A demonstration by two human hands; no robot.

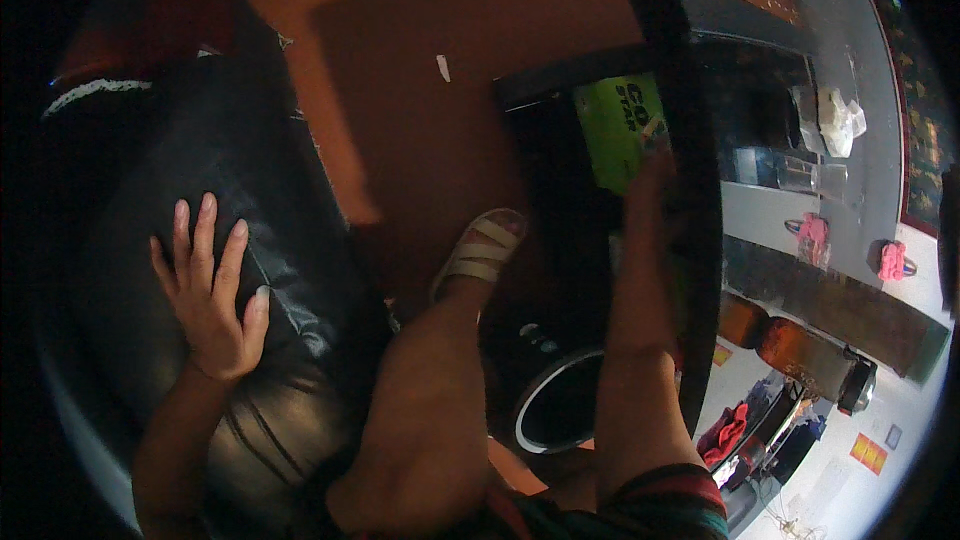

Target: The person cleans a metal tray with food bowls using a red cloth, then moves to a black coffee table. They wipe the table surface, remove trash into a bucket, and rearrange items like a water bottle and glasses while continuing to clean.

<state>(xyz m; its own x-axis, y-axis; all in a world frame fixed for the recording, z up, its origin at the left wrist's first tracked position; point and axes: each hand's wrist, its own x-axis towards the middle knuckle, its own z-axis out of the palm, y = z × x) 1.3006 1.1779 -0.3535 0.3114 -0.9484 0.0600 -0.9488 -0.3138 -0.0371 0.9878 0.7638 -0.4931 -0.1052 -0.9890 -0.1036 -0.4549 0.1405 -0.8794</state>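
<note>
My left hand [214,300] lies palm down with its fingers spread on a black leather-like sofa seat [292,307]. It holds nothing. My right arm reaches in under the dark top of a black table [690,202]. There my right hand [657,157] is at a bright green box or packet [619,127] that bears large dark writing, on a shelf below the top. Shadow and blur hide the fingers, so I cannot tell whether they grip the packet or only touch it.
My sandalled foot [484,247] is on the reddish-brown floor [420,7], where a white scrap [444,67] lies. A black round thing with a white rim [529,405] stands near my leg. Clear cups [814,176], pink items [812,232] and an amber-coloured container [795,352] are at right.
</note>
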